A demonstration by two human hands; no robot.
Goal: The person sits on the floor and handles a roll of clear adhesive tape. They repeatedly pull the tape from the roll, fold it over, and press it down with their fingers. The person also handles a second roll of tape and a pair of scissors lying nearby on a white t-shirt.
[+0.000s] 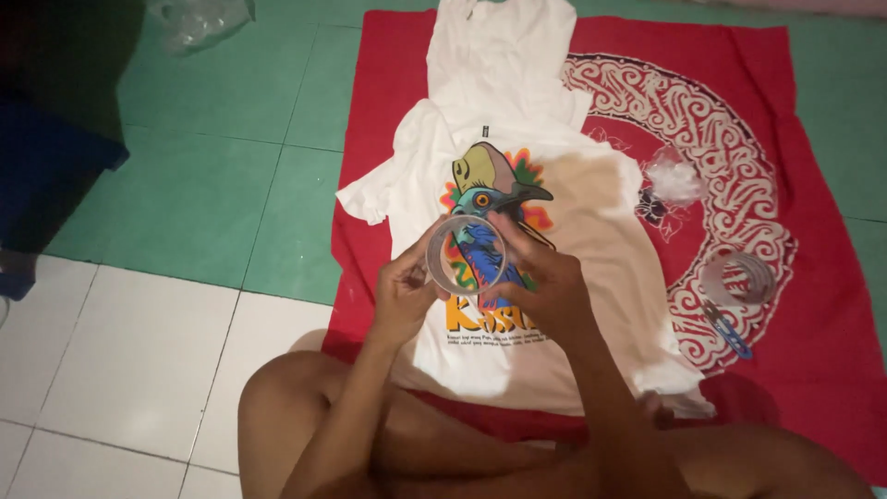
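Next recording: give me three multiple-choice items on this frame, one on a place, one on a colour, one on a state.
1. Where does the second tape roll lie?
A. on the red cloth
B. on the white tiles
C. on the shirt

2. What colour is the T-shirt?
A. black
B. white
C. yellow

3. How is the clear tape roll held?
A. left hand alone
B. lying unheld
C. between both hands

A: the second tape roll rests on the red cloth.
B: the T-shirt is white.
C: left hand and right hand grip the clear tape roll.
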